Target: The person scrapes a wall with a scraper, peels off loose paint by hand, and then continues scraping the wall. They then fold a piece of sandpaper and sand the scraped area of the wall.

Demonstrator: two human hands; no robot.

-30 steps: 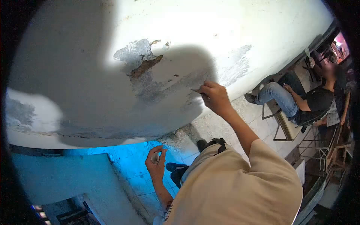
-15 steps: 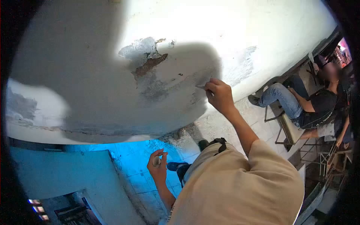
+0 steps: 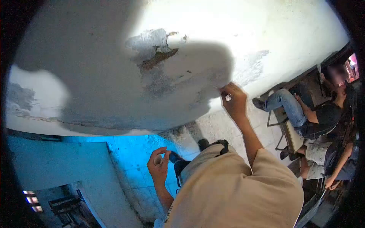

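Note:
My right hand (image 3: 235, 100) is raised close to the pale wall (image 3: 190, 81), fingers pinched together. A small white bit (image 3: 228, 97) shows between them; the rest of what they hold is hidden. Lower and to the left, my left hand (image 3: 157, 171) curls around a small round, cup-like thing (image 3: 158, 160), whose exact kind I cannot make out. On the wall, grey worn patches (image 3: 156, 81) surround a brown hole (image 3: 159, 59) where the paint has flaked off. A dark shadow covers much of this surface.
A person (image 3: 323, 116) in jeans sits on a chair (image 3: 291, 133) at the right, with another person's arm and shorts (image 3: 316, 159) beside them. Debris (image 3: 182, 133) lies along the wall's foot. A doorway (image 3: 70, 209) opens at the lower left.
My right hand has turned and drawn slightly away from the wall; the grey pointed tip seen earlier no longer shows. My left hand still holds the round thing. The view has shifted a little.

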